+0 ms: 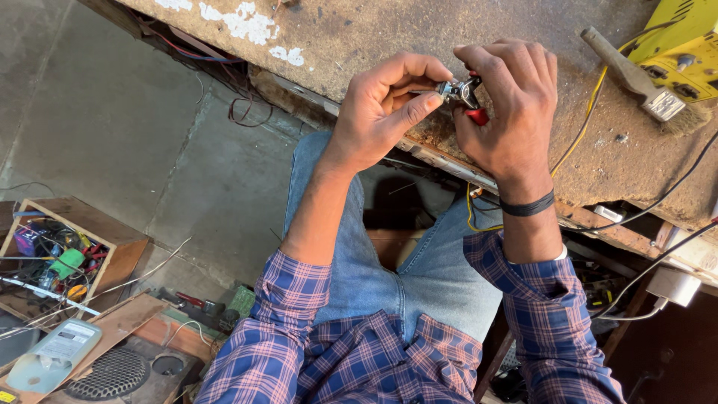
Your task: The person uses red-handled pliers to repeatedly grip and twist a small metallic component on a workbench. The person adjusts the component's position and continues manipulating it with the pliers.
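Upper centre of the frame: both hands meet over the edge of the worn workbench [389, 34]; left hand [378, 112] pinches a small metal part [451, 90] between thumb and forefinger, fingers closed on it; right hand [508, 105] is wrapped around a red-handled tool [476, 114], likely small pliers or cutters, fingers clamped on the handle, the tool's head touching the part; exactly what the part is cannot be told, it is too small.

Judgement on doing this step well: keep the part pinched steady and close to the bench edge so a slip drops it onto the board, not the floor; squeeze the tool gently, keeping the thumb pad out of its bite; wrists braced against the knees or bench would help.

Around: a brush [636, 78] lies upper right beside a yellow box [684, 45]; a yellow wire [576, 131] runs down off the bench; lower left, an open wooden box of odds and ends [60, 254] sits above a round speaker grille [112, 372].
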